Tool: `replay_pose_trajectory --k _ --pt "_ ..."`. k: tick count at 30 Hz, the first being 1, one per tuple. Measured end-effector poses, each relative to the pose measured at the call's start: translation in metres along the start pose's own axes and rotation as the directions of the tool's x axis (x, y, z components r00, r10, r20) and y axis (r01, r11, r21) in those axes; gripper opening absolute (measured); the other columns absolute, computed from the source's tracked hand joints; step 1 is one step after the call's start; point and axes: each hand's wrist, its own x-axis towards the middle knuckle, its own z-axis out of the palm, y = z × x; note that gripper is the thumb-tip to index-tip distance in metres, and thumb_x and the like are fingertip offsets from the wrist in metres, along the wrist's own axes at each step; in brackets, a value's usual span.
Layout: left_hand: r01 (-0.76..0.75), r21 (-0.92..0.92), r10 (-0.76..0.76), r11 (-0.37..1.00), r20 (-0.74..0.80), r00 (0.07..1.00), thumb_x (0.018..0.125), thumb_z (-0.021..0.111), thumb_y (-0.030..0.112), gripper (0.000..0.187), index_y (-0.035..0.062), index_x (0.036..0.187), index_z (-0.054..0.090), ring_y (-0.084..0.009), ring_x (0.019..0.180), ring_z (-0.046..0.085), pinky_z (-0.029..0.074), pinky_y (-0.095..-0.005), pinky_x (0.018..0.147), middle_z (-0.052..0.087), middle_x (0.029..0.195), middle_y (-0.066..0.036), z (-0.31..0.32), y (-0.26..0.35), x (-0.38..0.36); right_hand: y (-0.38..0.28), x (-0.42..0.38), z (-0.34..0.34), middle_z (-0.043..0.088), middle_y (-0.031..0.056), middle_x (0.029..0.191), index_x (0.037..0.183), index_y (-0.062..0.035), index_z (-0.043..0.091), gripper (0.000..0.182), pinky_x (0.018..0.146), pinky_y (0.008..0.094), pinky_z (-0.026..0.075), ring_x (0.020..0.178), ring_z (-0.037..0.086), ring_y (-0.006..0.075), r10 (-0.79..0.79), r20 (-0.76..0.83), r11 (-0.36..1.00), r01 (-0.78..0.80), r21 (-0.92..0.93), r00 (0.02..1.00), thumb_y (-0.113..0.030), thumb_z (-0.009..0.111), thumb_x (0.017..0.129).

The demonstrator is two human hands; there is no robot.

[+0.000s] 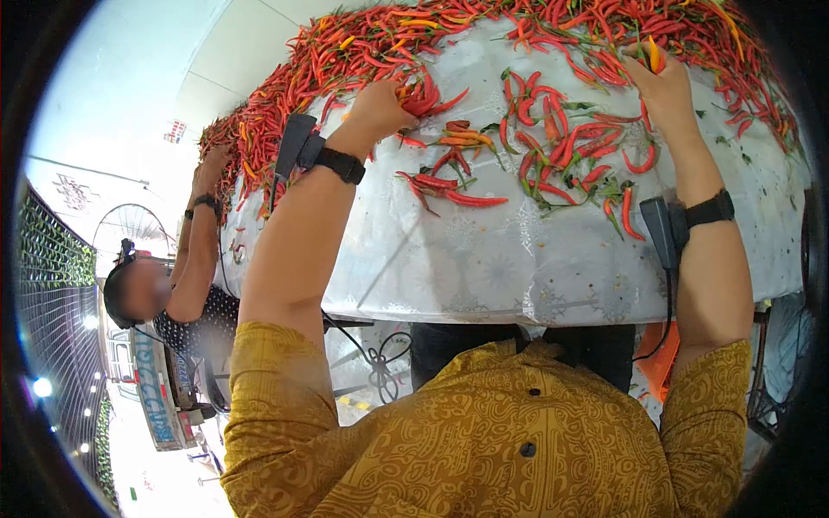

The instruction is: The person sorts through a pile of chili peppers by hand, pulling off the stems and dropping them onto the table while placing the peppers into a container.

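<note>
My left hand (380, 110) is closed around a bunch of red chili peppers (421, 97), at the near edge of the big heap. Farther right, my right hand (663, 93) pinches an orange chili pepper (654, 55), its tip pointing up; some fingers are hidden behind it. Between my hands a loose group of red chilies (566, 142) with green stems lies on the white patterned tablecloth (492, 268). A few orange chilies (466, 136) rest nearer my left hand. Both wrists wear black straps with small devices.
A long heap of chilies (302, 86) curves along the table's far side. At the left, another person (186, 293) reaches into the heap. Cables (380, 367) hang below the table's near edge, and an orange crate-like object (659, 361) stands beneath it on the right.
</note>
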Motion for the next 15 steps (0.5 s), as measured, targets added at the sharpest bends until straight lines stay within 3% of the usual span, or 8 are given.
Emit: replay_pose_trajectory --k 3,5,6,8,9,11,13,15 --pt "0.066 -0.002 -0.066 0.998 0.045 0.997 0.056 0.075 0.026 0.048 -0.0028 0.091 0.060 -0.0306 0.072 0.061 0.047 -0.0372 0.068 0.062 0.076 -0.018 -0.006 0.004 0.001 0.001 0.000 0.000 0.051 -0.0047 0.063 0.089 -0.0051 0.061 0.016 0.051 0.0206 0.034 0.055 0.041 0.0030 -0.024 -0.005 1.000 0.024 0.016 1.000 -0.018 0.062 0.079" --pt "0.090 -0.281 -0.076 0.955 0.062 0.995 0.057 0.076 0.021 0.043 -0.0010 0.090 0.060 -0.0242 0.068 0.060 0.047 -0.0340 0.064 0.063 0.075 -0.012 -0.015 0.005 -0.006 -0.001 0.000 -0.001 0.054 -0.0020 0.066 0.087 -0.0041 0.061 0.017 0.056 0.0225 0.038 0.060 0.046 0.0056 -0.018 0.006 1.000 0.018 0.008 1.000 -0.018 0.061 0.078" --pt "0.089 -0.280 -0.075 0.956 0.062 0.995 0.057 0.076 0.021 0.043 -0.0010 0.090 0.060 -0.0242 0.068 0.060 0.047 -0.0340 0.064 0.063 0.075 -0.012 -0.019 0.005 -0.007 -0.002 0.001 -0.002 0.058 0.0007 0.070 0.086 -0.0030 0.061 0.018 0.062 0.0244 0.041 0.065 0.051 0.0081 -0.014 0.019 1.000 0.014 -0.002 1.000 -0.019 0.061 0.076" --pt "0.171 -0.528 -0.092 0.832 0.173 0.981 0.065 0.075 0.012 0.027 0.0022 0.083 0.058 -0.0124 0.063 0.056 0.042 -0.0267 0.053 0.059 0.070 -0.006 -0.025 0.005 -0.011 -0.003 0.001 -0.003 0.059 0.0010 0.070 0.086 -0.0030 0.061 0.019 0.063 0.0245 0.041 0.065 0.051 0.0081 0.003 0.007 0.999 -0.003 -0.047 1.000 -0.019 0.062 0.076" --pt "0.174 -0.528 -0.095 0.831 0.174 0.980 0.065 0.075 0.012 0.027 0.0022 0.083 0.058 -0.0124 0.063 0.056 0.042 -0.0267 0.053 0.059 0.070 -0.006 -0.028 0.005 -0.014 -0.004 0.001 -0.002 0.059 0.0012 0.071 0.086 -0.0030 0.061 0.020 0.064 0.0246 0.042 0.066 0.052 0.0082 0.019 -0.006 0.996 -0.019 -0.093 1.000 -0.020 0.062 0.076" --pt "0.181 -0.767 -0.002 0.616 0.227 0.974 0.072 0.070 0.006 0.020 0.0035 0.085 0.055 -0.0109 0.059 0.055 0.043 -0.0251 0.052 0.059 0.073 -0.005 -0.031 0.004 -0.020 -0.005 -0.001 -0.002 0.060 0.0015 0.071 0.087 -0.0031 0.062 0.021 0.064 0.0246 0.042 0.066 0.052 0.0080 0.010 -0.009 0.998 -0.011 -0.059 1.000 -0.021 0.062 0.076" --pt "0.146 -0.814 0.001 0.562 0.178 0.984 0.074 0.068 0.005 0.018 0.0032 0.087 0.055 -0.0117 0.059 0.055 0.045 -0.0261 0.051 0.059 0.074 -0.004 -0.029 0.003 -0.024 -0.006 -0.001 -0.002 0.060 0.0017 0.071 0.087 -0.0033 0.062 0.022 0.064 0.0247 0.042 0.066 0.052 0.0077 -0.001 -0.007 1.000 0.001 -0.024 1.000 -0.021 0.063 0.076" --pt "0.106 -0.858 -0.002 0.503 0.121 0.993 0.077 0.065 0.004 0.016 0.0029 0.088 0.054 -0.0125 0.058 0.055 0.047 -0.0270 0.051 0.059 0.074 -0.004 -0.032 0.003 -0.032 -0.006 0.001 -0.003 0.060 0.0016 0.070 0.089 -0.0040 0.062 0.021 0.063 0.0242 0.043 0.065 0.052 0.0073 0.091 0.010 0.994 -0.090 -0.065 0.996 -0.021 0.063 0.075"
